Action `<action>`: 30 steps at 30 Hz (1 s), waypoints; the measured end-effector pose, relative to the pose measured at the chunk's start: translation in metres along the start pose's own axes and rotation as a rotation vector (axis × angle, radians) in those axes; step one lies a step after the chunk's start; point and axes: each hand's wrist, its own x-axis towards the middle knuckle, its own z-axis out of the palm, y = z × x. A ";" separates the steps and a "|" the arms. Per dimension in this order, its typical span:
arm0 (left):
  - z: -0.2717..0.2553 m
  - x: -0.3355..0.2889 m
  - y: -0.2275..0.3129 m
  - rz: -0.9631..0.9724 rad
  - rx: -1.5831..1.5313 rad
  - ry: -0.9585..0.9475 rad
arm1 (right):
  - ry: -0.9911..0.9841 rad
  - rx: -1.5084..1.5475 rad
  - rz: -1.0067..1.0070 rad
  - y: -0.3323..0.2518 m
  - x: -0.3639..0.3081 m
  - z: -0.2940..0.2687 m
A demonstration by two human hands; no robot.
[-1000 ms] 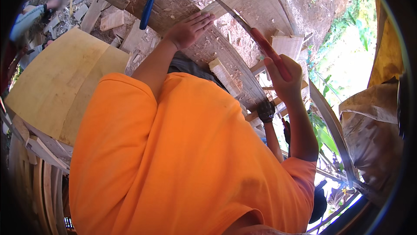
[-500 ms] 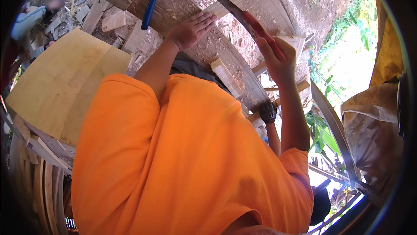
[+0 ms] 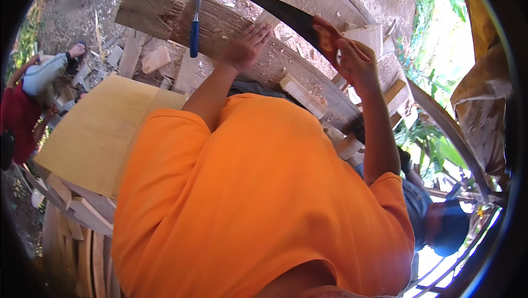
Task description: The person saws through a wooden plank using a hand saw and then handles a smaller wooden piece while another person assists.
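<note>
My right hand (image 3: pixel 357 64) is closed around the orange-red handle of a handsaw (image 3: pixel 294 16). Its dark blade points up and left, with the flat side showing. My left hand (image 3: pixel 248 47) lies flat on a long wooden plank (image 3: pixel 220 20), fingers stretched out and close together. The fingertips are beside a small wood strip (image 3: pixel 273 13) that crosses the plank; whether they press on it I cannot tell. Left of that hand, a chisel (image 3: pixel 194 36) with a blue handle rests across the plank.
Wood offcuts (image 3: pixel 157 59) and shavings lie around the plank. A plywood sheet (image 3: pixel 99 127) stands at the left. One person in red (image 3: pixel 25 116) is at the far left; another in a dark cap (image 3: pixel 448 226) is at the lower right. A curved timber (image 3: pixel 440 111) runs along the right.
The saw has turned from nearly edge-on to show its broad side, and my right hand has rotated with it. My left hand stays on the plank. The view has shifted, showing more of both people.
</note>
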 end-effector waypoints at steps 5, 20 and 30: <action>-0.038 0.016 0.008 -0.290 -0.696 0.009 | -0.030 0.639 0.024 0.045 -0.061 -0.051; -0.238 0.079 0.077 -0.339 -2.197 0.025 | -0.094 1.347 -0.187 0.133 -0.149 -0.041; -0.254 0.102 0.104 -0.246 -1.999 0.005 | -0.093 1.332 -0.283 0.138 -0.165 -0.046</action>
